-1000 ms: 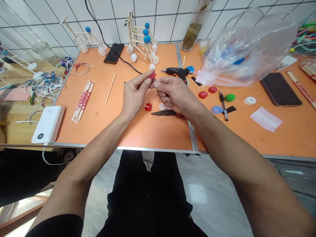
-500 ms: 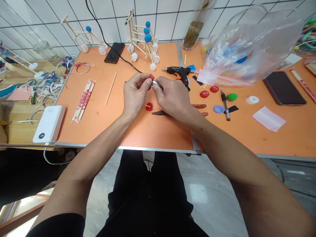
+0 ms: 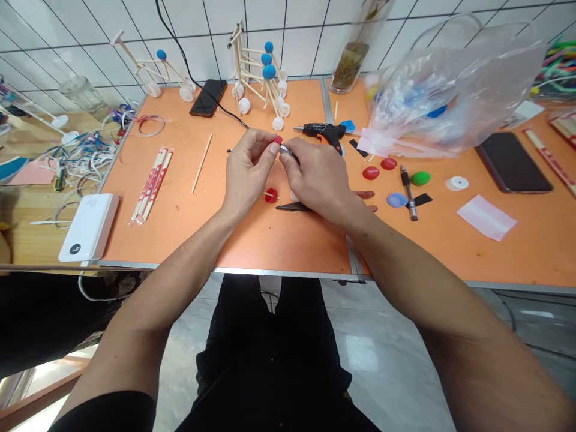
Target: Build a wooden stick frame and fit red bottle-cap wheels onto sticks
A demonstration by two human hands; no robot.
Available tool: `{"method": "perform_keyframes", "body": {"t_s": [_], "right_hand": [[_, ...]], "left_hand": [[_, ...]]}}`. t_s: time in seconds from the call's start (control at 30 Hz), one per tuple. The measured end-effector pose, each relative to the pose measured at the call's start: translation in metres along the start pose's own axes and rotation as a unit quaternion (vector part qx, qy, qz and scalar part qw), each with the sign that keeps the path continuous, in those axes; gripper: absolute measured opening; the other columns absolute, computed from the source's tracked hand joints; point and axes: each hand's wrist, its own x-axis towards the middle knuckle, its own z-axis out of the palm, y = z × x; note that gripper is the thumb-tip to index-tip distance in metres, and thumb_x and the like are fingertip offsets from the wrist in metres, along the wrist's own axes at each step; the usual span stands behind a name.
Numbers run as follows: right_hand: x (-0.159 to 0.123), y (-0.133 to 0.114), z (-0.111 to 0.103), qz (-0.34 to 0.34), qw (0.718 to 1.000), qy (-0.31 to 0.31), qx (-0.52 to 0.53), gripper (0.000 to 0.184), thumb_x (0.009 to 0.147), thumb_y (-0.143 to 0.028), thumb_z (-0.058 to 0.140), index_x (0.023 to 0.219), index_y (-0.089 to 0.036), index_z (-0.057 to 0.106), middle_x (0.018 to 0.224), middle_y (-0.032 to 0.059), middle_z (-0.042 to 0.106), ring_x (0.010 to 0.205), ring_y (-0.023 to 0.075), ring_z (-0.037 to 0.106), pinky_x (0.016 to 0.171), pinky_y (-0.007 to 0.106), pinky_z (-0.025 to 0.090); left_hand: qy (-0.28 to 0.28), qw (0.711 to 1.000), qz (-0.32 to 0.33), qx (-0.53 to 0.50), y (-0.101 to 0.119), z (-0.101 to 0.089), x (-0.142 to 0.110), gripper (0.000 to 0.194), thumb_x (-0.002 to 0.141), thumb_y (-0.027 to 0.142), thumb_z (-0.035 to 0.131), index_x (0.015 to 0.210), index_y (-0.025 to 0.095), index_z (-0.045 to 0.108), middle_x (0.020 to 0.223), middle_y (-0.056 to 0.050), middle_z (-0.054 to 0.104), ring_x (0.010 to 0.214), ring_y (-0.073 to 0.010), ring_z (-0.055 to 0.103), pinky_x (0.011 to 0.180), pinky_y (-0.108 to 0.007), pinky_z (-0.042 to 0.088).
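Over the middle of the table, my left hand (image 3: 250,168) pinches a small red piece (image 3: 278,140), perhaps a cap, between thumb and fingertips. My right hand (image 3: 317,171) is closed around a slim tool (image 3: 285,149) with a silvery end and a dark body; its kind is mostly hidden. The tool's silvery end meets the red piece. Below the hands lies a red disc (image 3: 270,195) with a thin stick through it. Pliers (image 3: 293,206) with dark jaws and reddish handles lie partly under my right hand.
Behind the hands are a black glue gun (image 3: 330,133) and a stick model with blue balls (image 3: 269,71). Red caps (image 3: 371,173), a pen (image 3: 408,192) and a plastic bag (image 3: 445,102) are on the right. Packaged chopsticks (image 3: 153,185) and a white power bank (image 3: 90,228) are on the left.
Both hands stay together with the same grip on the red piece and the tool. The whole view has shifted slightly; the things on the table lie as before.
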Motion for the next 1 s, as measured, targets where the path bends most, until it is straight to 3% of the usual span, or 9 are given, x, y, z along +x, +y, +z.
{"method": "perform_keyframes", "body": {"t_s": [0.2,0.3,0.4,0.47,0.63,0.7,0.87,0.93,1.0], "right_hand": [[-0.007,-0.007,0.002,-0.006,0.994,-0.013,-0.112,0.027,0.123,-0.027,0.051,0.133,-0.019,0.075,0.121,0.0191,0.083,0.112,0.0367,0.078,0.097,0.047,0.056],[-0.003,-0.005,-0.011,0.028,0.994,-0.05,0.092,0.019,0.122,-0.035,0.059,0.118,-0.024,0.073,0.096,0.0088,0.074,0.084,0.025,0.068,0.074,0.036,0.052],[0.005,0.005,-0.021,0.064,0.899,-0.189,0.39,0.025,0.118,-0.051,0.067,0.109,-0.027,0.068,0.074,-0.0036,0.05,0.056,0.0146,0.039,0.05,0.029,0.032],[0.009,0.01,-0.022,0.07,0.861,-0.222,0.451,0.03,0.116,-0.056,0.07,0.107,-0.027,0.069,0.071,-0.0066,0.043,0.053,0.0125,0.028,0.047,0.028,0.025],[0.004,0.013,-0.005,-0.013,0.978,-0.002,0.209,0.03,0.117,-0.054,0.07,0.106,-0.026,0.074,0.087,0.005,0.068,0.082,0.0235,0.064,0.07,0.034,0.049],[-0.001,0.012,0.003,-0.043,0.995,0.032,0.086,0.03,0.12,-0.051,0.063,0.115,-0.025,0.076,0.1,0.0106,0.077,0.103,0.031,0.073,0.085,0.039,0.054],[-0.007,0.006,0.004,-0.038,0.999,0.016,0.027,0.036,0.124,-0.05,0.053,0.124,-0.022,0.075,0.103,0.0131,0.078,0.107,0.0327,0.074,0.088,0.039,0.053],[-0.004,0.004,-0.004,0.005,0.99,-0.023,0.136,0.031,0.122,-0.051,0.058,0.114,-0.024,0.073,0.087,0.0058,0.067,0.084,0.0247,0.065,0.074,0.034,0.048],[0.002,0.004,-0.014,0.063,0.945,-0.115,0.301,0.027,0.118,-0.05,0.063,0.107,-0.025,0.069,0.075,-0.0035,0.047,0.061,0.0165,0.042,0.058,0.031,0.035]], "left_hand": [[0.01,1.0,-0.018,-0.02,-0.01,0.0,-0.001,0.051,0.1,0.077,0.089,0.107,0.029,0.073,0.123,-0.009,0.09,0.137,-0.0335,0.085,0.112,-0.053,0.073],[0.0,0.999,-0.021,-0.034,-0.002,0.0,-0.002,0.052,0.1,0.075,0.091,0.107,0.028,0.071,0.126,-0.008,0.089,0.149,-0.0356,0.081,0.118,-0.054,0.071],[-0.012,0.998,-0.033,-0.054,0.009,0.0,0.0,0.042,0.104,0.065,0.091,0.11,0.029,0.072,0.13,-0.005,0.088,0.157,-0.0347,0.076,0.124,-0.055,0.067],[-0.017,0.996,-0.032,-0.079,0.013,0.0,0.002,0.04,0.103,0.061,0.094,0.107,0.029,0.071,0.128,-0.004,0.089,0.153,-0.0337,0.079,0.123,-0.055,0.067],[0.001,0.997,-0.023,-0.076,0.009,-0.003,0.005,0.043,0.094,0.058,0.103,0.098,0.027,0.073,0.108,-0.002,0.089,0.121,-0.0284,0.09,0.11,-0.048,0.074],[0.016,0.998,-0.024,-0.061,0.007,-0.003,0.004,0.042,0.096,0.057,0.102,0.095,0.027,0.074,0.101,-0.002,0.089,0.11,-0.0262,0.091,0.103,-0.045,0.075],[0.024,0.997,-0.032,-0.072,0.008,-0.001,0.002,0.039,0.094,0.048,0.105,0.091,0.025,0.074,0.104,-0.005,0.091,0.127,-0.0304,0.09,0.111,-0.048,0.074],[0.02,0.995,-0.034,-0.09,0.012,-0.001,0.001,0.04,0.091,0.046,0.108,0.09,0.025,0.074,0.106,-0.006,0.091,0.138,-0.0336,0.087,0.119,-0.052,0.072],[0.016,0.994,-0.025,-0.103,0.018,-0.001,0.002,0.041,0.09,0.048,0.108,0.091,0.025,0.074,0.105,-0.004,0.091,0.143,-0.0348,0.085,0.124,-0.056,0.069]]}}
